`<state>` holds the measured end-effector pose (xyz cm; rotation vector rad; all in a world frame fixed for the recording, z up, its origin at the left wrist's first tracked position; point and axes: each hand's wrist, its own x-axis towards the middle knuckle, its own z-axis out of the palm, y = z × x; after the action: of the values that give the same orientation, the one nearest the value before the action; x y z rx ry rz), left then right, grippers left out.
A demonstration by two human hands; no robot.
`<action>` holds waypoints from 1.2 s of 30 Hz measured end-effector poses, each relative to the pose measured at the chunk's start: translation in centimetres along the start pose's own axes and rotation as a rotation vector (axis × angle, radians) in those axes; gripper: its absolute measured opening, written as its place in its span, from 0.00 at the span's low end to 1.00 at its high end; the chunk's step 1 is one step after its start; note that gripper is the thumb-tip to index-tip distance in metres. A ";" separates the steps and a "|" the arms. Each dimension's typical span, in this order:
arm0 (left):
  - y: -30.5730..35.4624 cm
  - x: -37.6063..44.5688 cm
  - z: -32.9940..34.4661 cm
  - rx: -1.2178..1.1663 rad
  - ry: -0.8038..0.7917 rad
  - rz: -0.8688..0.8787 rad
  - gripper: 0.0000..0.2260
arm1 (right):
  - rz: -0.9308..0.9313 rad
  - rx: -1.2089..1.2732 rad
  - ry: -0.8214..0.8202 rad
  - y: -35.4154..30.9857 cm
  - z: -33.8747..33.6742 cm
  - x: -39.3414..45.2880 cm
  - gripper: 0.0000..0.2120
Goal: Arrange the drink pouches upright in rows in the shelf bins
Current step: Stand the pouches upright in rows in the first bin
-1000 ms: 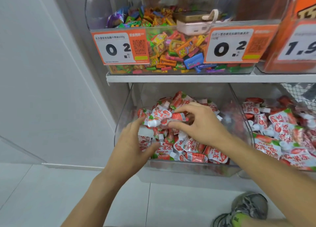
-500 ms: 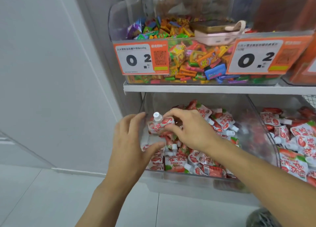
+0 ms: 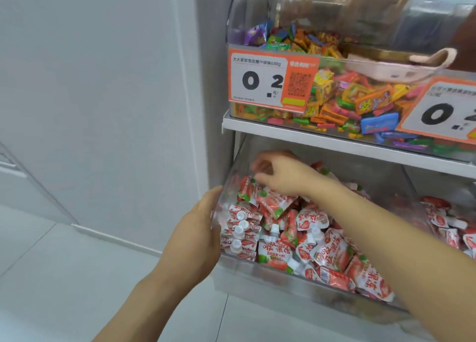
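Drink pouches [image 3: 273, 254] in lower bin [image 3: 257, 267]; candy bin [image 3: 334, 135] on shelf above.

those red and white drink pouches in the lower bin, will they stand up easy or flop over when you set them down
The drink pouches look soft and crinkled, so they would probably sag rather than stand alone. The white caps sit at one end, likely making them top-heavy and apt to tip. Those packed against the lower bin wall stay in a row, so leaning on neighbours should help.

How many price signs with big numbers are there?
2. One price sign is on the candy bin's front at left; the other price sign is at right, cut off by the picture's edge.
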<state>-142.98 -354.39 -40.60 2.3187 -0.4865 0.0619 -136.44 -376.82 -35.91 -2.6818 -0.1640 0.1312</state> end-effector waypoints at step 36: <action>1.2 0.2 -0.3 0.006 -0.045 -0.052 0.31 | -0.238 -0.342 -0.084 4.5 2.0 -1.1 0.17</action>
<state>-143.20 -355.02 -39.57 2.3412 -0.4489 -0.0137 -137.31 -380.09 -39.59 -2.9685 -0.5763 0.1524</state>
